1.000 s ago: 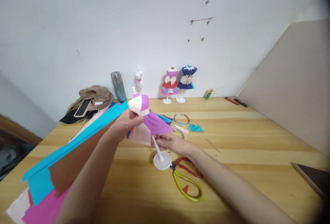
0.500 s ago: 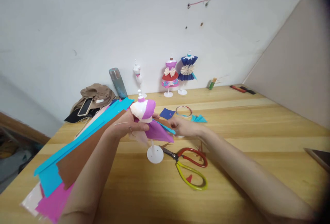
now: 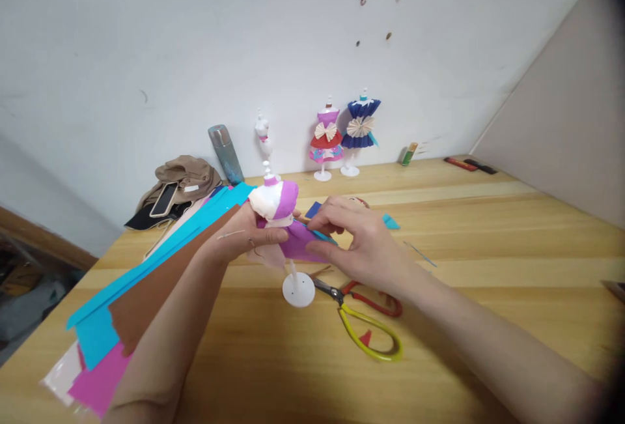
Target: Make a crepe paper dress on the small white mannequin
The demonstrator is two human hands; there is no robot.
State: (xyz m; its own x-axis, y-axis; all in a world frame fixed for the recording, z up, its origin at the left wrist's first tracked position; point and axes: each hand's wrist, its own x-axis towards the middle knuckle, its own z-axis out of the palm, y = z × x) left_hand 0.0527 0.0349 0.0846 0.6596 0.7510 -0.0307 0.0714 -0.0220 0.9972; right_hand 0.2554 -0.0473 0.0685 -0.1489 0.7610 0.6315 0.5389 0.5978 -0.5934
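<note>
A small white mannequin (image 3: 263, 201) with purple crepe paper over one shoulder stands upright on its round base (image 3: 299, 290). My left hand (image 3: 249, 235) is wrapped around its waist, thumb across the front. From the waist flares a purple paper skirt (image 3: 300, 245), with a blue and brown layer showing along its right side. My right hand (image 3: 359, 241) grips that side of the skirt, thumb below and fingers above. Just in front of it lie scissors (image 3: 336, 295) with one red and one yellow handle, partly open.
Blue, brown and pink paper sheets (image 3: 146, 300) lie along the left, beneath my left forearm. A phone (image 3: 165, 199), a brown cloth (image 3: 180, 173) and a bottle (image 3: 227, 154) are behind. Against the wall stand a plain mannequin (image 3: 263, 134) and two dressed ones (image 3: 327, 141). A glue stick (image 3: 409, 154) is farther right.
My right hand has shifted from the skirt's far edge to over its right side, with the thumb now in front. My left hand keeps its hold on the mannequin.
</note>
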